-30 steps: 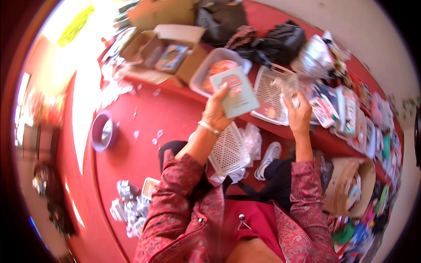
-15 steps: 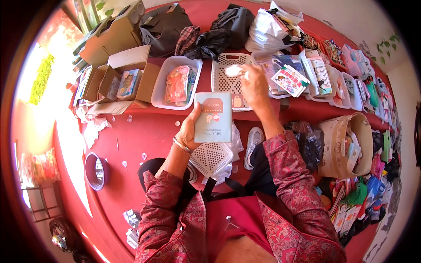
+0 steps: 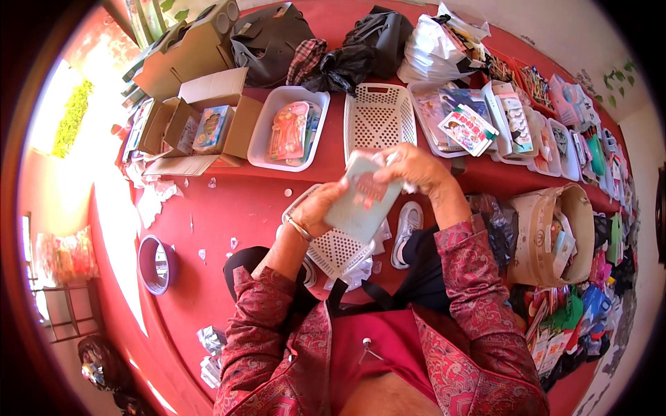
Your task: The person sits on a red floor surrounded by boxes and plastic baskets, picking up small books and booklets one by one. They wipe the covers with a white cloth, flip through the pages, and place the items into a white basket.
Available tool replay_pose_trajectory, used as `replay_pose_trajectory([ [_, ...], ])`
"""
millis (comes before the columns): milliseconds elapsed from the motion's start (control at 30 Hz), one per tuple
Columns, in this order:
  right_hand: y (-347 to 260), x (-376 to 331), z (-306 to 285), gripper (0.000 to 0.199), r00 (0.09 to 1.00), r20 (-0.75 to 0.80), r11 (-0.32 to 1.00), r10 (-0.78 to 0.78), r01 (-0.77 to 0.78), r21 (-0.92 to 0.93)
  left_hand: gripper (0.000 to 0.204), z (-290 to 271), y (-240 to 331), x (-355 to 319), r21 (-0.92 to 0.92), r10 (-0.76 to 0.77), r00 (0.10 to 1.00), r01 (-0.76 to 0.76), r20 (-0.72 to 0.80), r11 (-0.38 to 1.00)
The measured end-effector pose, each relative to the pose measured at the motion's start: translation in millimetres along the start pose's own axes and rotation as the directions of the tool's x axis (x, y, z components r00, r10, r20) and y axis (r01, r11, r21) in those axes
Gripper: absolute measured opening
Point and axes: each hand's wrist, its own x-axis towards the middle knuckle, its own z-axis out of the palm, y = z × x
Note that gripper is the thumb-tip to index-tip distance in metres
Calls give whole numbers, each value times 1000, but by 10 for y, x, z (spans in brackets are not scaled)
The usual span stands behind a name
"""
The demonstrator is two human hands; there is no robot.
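Both hands meet over a flat pale-green packet (image 3: pixel 362 202), held up in front of the chest above the red floor (image 3: pixel 229 208). The left hand (image 3: pixel 320 204) has its grip closed on the packet's left edge, a bangle showing at the wrist; the right hand (image 3: pixel 415 168) clasps the packet's upper right corner, fingers curled over the top. Just under the packet, resting against the person's lap, lies a white perforated plastic basket (image 3: pixel 331 244), tilted, with crumpled clear wrapping beside it. A grey and white shoe (image 3: pixel 406 225) sits just to the right of that basket. Further off, along a raised red ledge, stands a row of containers: an open cardboard box (image 3: pixel 208 121) with a coloured packet inside, a white tray (image 3: pixel 260 142) holding pink packaged items, an empty white perforated basket (image 3: pixel 378 114), and more trays of small packaged goods running off to the right. A round woven basket (image 3: pixel 538 229) stands near the right elbow, and a purple bowl (image 3: pixel 154 263) sits well apart on the floor to the left.
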Motion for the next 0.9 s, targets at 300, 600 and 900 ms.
replay_pose_trajectory([
  [300, 217, 153, -700, 21, 756, -655, 715, -1, 458, 528, 36, -482, 75, 169, -185, 180, 911, -262, -371, 947],
  [600, 301, 325, 769, 16, 948, -280, 699, 153, 97, 709, 33, -229, -1, 275, -317, 320, 908, -398, -272, 861],
  [900, 159, 319, 99, 32, 915, -403, 918, -38, 191, 348, 31, -224, -36, 412, -381, 402, 871, -486, -282, 787],
])
